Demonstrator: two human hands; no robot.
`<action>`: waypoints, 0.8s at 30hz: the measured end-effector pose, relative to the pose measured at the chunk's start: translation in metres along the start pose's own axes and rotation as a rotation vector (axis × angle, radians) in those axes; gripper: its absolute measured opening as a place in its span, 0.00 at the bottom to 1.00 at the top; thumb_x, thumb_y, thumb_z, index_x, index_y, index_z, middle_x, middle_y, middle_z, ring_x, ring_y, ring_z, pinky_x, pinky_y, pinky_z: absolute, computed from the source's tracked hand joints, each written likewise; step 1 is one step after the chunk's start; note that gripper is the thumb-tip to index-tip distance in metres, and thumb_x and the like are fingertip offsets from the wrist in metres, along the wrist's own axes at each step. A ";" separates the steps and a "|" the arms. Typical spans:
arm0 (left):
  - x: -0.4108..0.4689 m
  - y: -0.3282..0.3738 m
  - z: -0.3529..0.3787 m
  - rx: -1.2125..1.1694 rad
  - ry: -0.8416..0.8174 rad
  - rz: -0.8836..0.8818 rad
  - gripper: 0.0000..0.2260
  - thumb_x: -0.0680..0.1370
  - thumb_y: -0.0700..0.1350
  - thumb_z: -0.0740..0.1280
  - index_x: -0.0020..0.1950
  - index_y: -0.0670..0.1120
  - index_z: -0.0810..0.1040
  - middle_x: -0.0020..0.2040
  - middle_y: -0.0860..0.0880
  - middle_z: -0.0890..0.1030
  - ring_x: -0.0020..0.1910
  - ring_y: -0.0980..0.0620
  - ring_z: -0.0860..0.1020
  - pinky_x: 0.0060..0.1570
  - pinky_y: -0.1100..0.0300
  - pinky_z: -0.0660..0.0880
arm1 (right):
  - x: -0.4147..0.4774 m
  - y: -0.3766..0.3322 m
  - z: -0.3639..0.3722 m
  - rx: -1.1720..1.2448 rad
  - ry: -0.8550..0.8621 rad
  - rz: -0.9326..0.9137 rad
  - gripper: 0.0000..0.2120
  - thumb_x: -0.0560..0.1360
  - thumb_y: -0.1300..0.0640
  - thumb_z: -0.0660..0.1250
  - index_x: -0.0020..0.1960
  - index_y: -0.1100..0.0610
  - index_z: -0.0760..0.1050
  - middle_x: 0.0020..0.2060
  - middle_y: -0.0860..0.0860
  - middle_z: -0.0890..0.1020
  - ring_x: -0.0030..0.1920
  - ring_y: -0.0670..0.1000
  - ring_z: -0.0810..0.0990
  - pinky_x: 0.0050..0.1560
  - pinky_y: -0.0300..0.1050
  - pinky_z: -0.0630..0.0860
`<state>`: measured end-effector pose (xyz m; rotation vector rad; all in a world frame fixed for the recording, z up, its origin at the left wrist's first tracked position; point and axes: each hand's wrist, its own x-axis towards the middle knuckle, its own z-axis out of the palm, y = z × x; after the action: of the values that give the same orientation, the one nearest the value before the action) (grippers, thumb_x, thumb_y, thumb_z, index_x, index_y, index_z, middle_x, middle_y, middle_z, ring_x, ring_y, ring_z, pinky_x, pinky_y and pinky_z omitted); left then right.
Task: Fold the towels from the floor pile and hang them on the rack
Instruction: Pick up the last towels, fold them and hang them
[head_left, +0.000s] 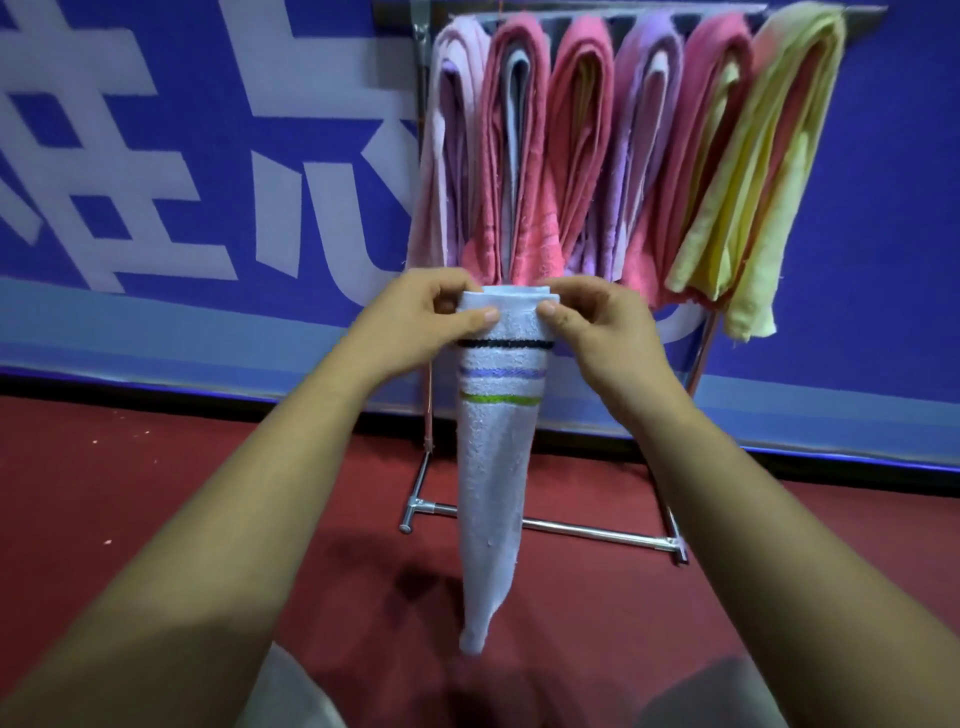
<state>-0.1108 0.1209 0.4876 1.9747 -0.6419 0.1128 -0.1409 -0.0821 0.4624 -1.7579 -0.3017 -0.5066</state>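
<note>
Centre: pale striped terry towel (493, 467) hangs, top edge pinched between left hand (415, 317) and right hand (597, 322). Behind it, chrome tube rack (587, 530); apparently six folded pastel towels (576, 130) abreast on top bar. Blue printed banner (208, 156) behind rack; red carpet floor (156, 493) beneath.

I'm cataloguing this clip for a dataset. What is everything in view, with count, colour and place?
striped towel: one, pale lilac-white with black, purple and green stripes, hanging in front of the rack
hung towels: six folded bundles, pinks, lilacs and one yellow, side by side over the rack's top bar
rack: one, chrome, standing on the floor against the banner
banner: one, blue with white characters, behind the rack
floor: red, below
left hand, right hand: two, each pinching the striped towel's top edge
</note>
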 end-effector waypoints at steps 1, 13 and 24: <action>0.000 0.019 -0.006 -0.072 0.026 0.021 0.04 0.75 0.45 0.74 0.42 0.48 0.81 0.37 0.49 0.81 0.39 0.55 0.78 0.46 0.55 0.78 | 0.005 -0.020 -0.006 0.132 -0.008 -0.006 0.09 0.77 0.67 0.68 0.50 0.55 0.82 0.40 0.46 0.85 0.43 0.45 0.81 0.49 0.42 0.76; -0.018 0.088 -0.013 -0.099 0.102 0.165 0.07 0.74 0.45 0.74 0.49 0.53 0.79 0.41 0.49 0.83 0.43 0.50 0.82 0.54 0.42 0.80 | 0.005 -0.094 -0.042 0.180 -0.023 -0.009 0.06 0.80 0.64 0.67 0.52 0.60 0.82 0.39 0.54 0.85 0.38 0.51 0.81 0.37 0.46 0.76; -0.016 0.112 0.012 -0.375 0.233 0.028 0.08 0.78 0.41 0.71 0.56 0.44 0.83 0.46 0.48 0.86 0.42 0.54 0.83 0.40 0.61 0.80 | 0.006 -0.117 -0.046 0.434 0.001 0.079 0.07 0.79 0.64 0.69 0.56 0.63 0.79 0.41 0.54 0.84 0.36 0.48 0.83 0.34 0.40 0.78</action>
<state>-0.1811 0.0779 0.5665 1.5638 -0.4973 0.2192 -0.1971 -0.0984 0.5734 -1.3421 -0.3140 -0.3531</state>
